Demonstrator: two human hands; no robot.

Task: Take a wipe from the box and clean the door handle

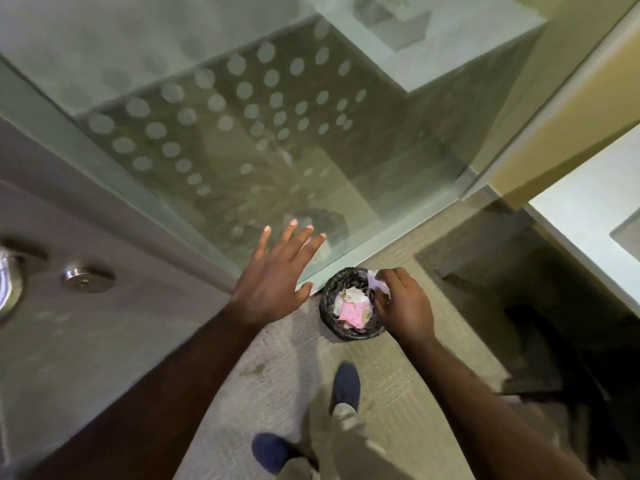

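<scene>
Pale ribbed carpet (pixel 391 393) covers the floor, seen from above, with two dark blue shoes (pixel 344 384) and light trouser legs nearest the camera. Just beyond the feet stands a small round wastebasket lined with a black bag (pixel 349 336), set beside the bottom corner of a glass panel; crumpled white paper and a pink scrap (pixel 351 311) already lie inside it.

Over the far rim of the basket the right hand (pixel 403 306) is closed around a crumpled white wipe (pixel 375 279), fingers pinching it from above. The left hand (pixel 273 275) is empty, fingers spread wide, held flat near the lower edge of the frosted glass panel with pale dots (pixel 242 109); whether the palm actually touches the glass cannot be told.

Farther left, on the grey door (pixel 104 341), a round brushed-metal lock fitting (pixel 85 277) shows, and the curved metal door handle (pixel 8 282) is cut off at the frame's edge, well apart from both hands.

No wipe box is identifiable. Judging by the wipe poised over the rubbish, the wiping seems done and only the drop into the basket remains, though the handle's cleanliness cannot be confirmed.
</scene>
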